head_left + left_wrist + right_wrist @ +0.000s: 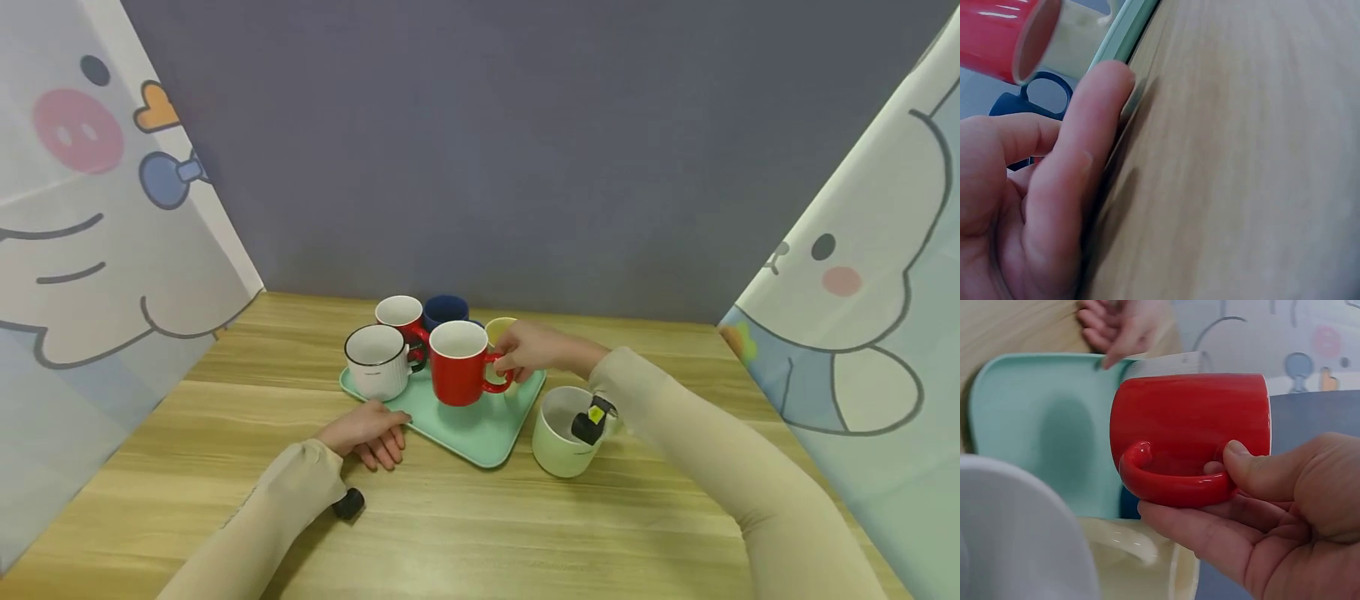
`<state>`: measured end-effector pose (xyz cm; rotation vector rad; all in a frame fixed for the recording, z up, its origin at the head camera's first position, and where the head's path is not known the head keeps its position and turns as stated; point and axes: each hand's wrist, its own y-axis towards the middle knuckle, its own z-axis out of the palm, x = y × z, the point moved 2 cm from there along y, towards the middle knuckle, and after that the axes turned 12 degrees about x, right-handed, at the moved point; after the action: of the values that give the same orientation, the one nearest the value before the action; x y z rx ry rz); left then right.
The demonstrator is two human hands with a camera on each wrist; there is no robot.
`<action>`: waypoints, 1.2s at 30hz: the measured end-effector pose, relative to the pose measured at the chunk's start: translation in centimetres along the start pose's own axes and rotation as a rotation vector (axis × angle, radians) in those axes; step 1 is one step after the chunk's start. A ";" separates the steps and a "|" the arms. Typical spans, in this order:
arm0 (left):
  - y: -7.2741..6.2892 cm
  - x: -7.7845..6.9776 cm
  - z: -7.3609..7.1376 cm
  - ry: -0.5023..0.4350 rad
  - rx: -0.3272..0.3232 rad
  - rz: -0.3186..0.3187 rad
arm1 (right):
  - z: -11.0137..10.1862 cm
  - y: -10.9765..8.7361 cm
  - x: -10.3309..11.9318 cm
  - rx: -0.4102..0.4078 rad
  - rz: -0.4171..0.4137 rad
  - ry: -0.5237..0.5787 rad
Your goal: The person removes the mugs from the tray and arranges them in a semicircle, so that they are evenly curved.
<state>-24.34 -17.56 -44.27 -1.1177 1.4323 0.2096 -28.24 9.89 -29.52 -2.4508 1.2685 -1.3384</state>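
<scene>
My right hand (528, 348) pinches the handle of a red mug (457, 367) with a white inside. The right wrist view shows thumb and fingers on that handle, the mug (1191, 425) raised above the mint-green tray (1022, 425). My left hand (369, 433) lies at the tray's near left edge, fingers loosely bent and one digit at the rim. On the tray (480, 446) stand a white mug with a black rim (378, 367), another red mug (400, 312), a dark blue mug (446, 310) and a yellow mug (501, 327), partly hidden by my right hand.
A pale green mug (562, 446) stands on the wooden table (480, 533) right of the tray, beneath my right wrist. A grey panel (480, 150) rises behind the table. Cartoon-printed sheets (97, 250) flank both sides.
</scene>
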 end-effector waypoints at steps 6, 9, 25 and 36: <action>0.1 0.0 0.0 -0.003 0.000 -0.007 | -1.3 -1.7 -0.1 -0.067 -0.048 0.087; 0.1 0.0 0.0 -0.003 -0.006 -0.011 | -2.0 -2.6 -0.1 -0.084 -0.054 0.116; 0.3 0.1 -0.1 0.001 0.000 -0.017 | -4.6 -8.1 -3.2 -0.207 -0.071 0.226; 0.2 -0.1 0.0 0.010 -0.002 -0.017 | -5.5 -11.7 -6.3 -0.334 -0.065 0.249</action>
<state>-24.48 -17.42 -44.29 -1.1331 1.4318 0.1933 -26.66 23.63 -25.42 -2.6204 1.5983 -1.6073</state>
